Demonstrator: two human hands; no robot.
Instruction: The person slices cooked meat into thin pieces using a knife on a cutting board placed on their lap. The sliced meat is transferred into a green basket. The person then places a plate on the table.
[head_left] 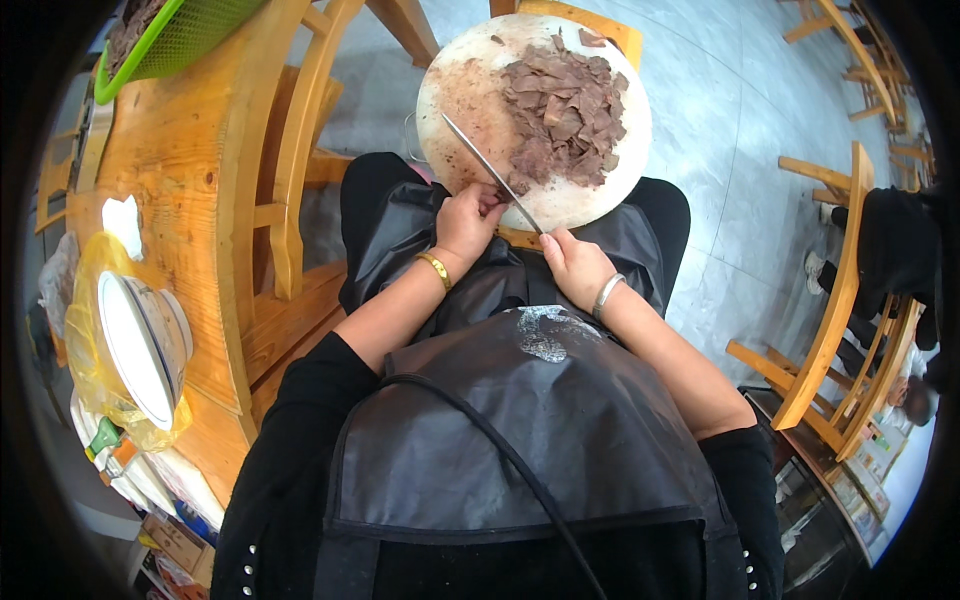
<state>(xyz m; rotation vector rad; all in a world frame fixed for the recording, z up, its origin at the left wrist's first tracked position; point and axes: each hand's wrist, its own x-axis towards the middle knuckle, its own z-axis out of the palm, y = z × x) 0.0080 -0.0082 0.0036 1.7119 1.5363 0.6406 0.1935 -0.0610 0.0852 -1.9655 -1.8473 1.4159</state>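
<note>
My right hand (580, 268) is closed round the handle end of a knife (482, 160). Its long blade slants up and left over the near edge of a round white cutting board (455, 85). My left hand (466, 224) lies at that same edge, just left of the blade, with its fingers curled together. Something small and dark is at those fingertips, too hidden to name. A heap of thin brown meat slices (568, 108) covers the right half of the board, and crumbs and brownish stains mark its left half.
Left of me stands a wooden table (185, 180) bearing a white bowl (140, 345) on a yellow plastic bag (95, 305) and a green mesh basket (190, 40). Wooden chairs (830, 300) stand at the right, with a person in dark clothes (895, 245) beyond. A dark apron (520, 430) covers my lap.
</note>
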